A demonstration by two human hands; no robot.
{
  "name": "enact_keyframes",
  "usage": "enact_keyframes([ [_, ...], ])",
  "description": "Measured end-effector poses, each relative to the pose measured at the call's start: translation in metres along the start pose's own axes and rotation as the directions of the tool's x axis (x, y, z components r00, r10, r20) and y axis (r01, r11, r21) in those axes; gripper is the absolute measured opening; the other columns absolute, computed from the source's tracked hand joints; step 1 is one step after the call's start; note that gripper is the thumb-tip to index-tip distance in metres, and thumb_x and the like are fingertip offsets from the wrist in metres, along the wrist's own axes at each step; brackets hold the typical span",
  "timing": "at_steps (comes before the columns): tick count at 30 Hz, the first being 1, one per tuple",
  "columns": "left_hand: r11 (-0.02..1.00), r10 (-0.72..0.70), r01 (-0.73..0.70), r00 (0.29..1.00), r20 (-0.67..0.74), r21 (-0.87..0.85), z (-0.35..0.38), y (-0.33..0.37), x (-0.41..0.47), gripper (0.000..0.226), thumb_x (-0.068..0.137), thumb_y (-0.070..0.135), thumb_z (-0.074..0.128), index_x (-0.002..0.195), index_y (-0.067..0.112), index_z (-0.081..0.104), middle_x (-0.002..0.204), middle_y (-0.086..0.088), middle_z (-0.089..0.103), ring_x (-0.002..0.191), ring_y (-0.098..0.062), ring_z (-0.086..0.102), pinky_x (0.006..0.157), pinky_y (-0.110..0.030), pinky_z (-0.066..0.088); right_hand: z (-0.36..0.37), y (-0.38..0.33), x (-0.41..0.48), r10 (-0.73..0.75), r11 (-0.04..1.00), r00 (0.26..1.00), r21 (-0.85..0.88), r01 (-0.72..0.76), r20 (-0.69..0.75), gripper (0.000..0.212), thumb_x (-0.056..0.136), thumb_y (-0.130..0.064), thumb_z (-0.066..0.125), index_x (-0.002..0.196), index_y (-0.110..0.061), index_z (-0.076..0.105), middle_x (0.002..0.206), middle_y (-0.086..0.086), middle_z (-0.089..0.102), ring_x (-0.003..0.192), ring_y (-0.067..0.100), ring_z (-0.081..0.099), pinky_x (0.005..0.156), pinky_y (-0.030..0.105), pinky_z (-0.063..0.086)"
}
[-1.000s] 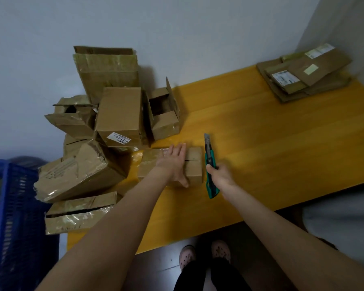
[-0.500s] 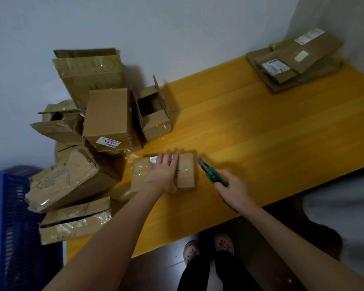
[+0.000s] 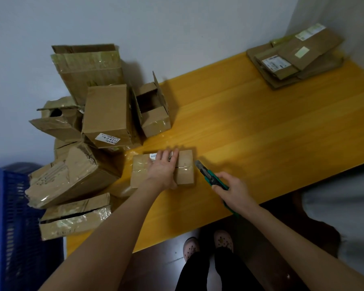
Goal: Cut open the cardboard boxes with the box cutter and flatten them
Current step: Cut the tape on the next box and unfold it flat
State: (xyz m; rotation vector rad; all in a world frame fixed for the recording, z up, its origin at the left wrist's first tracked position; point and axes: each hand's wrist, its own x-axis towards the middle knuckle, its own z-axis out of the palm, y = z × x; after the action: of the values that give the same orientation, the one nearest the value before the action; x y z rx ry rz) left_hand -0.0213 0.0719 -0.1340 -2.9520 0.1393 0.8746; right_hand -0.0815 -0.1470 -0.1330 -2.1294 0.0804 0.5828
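Left hand point(image 3: 164, 170) flat, fingers straight, pressing the small box point(image 3: 185, 168); right hand point(image 3: 233, 191) grips the box cutter point(image 3: 206, 174), blade toward the box.

On the table point(image 3: 261, 127), my left hand point(image 3: 163, 169) lies on a small box point(image 3: 185, 169), my right hand point(image 3: 233, 192) holds the box cutter point(image 3: 208, 176) just right of it, a box pile point(image 3: 105, 116) sits left, and flat boxes point(image 3: 292, 57) lie far back right.

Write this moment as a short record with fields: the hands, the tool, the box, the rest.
Left hand: flat on the small taped box
Right hand: grips the green box cutter
Blade: points at that box's right side; contact unclear
Other boxes: piled at the left of the table
Flattened boxes: stacked at the far right corner
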Motion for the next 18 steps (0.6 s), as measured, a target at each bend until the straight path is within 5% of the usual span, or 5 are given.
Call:
enact_keyframes([
  [3, 1.0, -0.005, 0.005, 1.0, 0.002, 0.006, 0.001, 0.0, 0.0, 0.125, 0.07, 0.04, 0.082, 0.154, 0.025, -0.01, 0.159, -0.007, 0.005, 0.147, -0.032, 0.002, 0.116, -0.058, 0.012, 0.0, -0.001, -0.003, -0.006, 1.0, 1.0, -0.026, 0.006, 0.017, 0.031, 0.093, -0.025, 0.059, 0.123, -0.02, 0.056, 0.092, 0.005, 0.066, 0.07, 0.021, 0.065, 0.063, 0.041, 0.056],
  [18, 1.0, -0.002, 0.002, 1.0, 0.002, 0.006, -0.002, 0.0, -0.001, 0.126, 0.069, 0.041, 0.082, 0.154, 0.025, -0.01, 0.159, -0.008, 0.006, 0.147, -0.032, 0.003, 0.117, -0.059, 0.014, 0.0, -0.007, -0.013, -0.005, 0.991, 0.998, -0.136, 0.014, 0.064, 0.033, 0.093, -0.029, 0.057, 0.125, -0.02, 0.052, 0.1, 0.001, 0.064, 0.077, 0.014, 0.063, 0.067, 0.035, 0.058],
])
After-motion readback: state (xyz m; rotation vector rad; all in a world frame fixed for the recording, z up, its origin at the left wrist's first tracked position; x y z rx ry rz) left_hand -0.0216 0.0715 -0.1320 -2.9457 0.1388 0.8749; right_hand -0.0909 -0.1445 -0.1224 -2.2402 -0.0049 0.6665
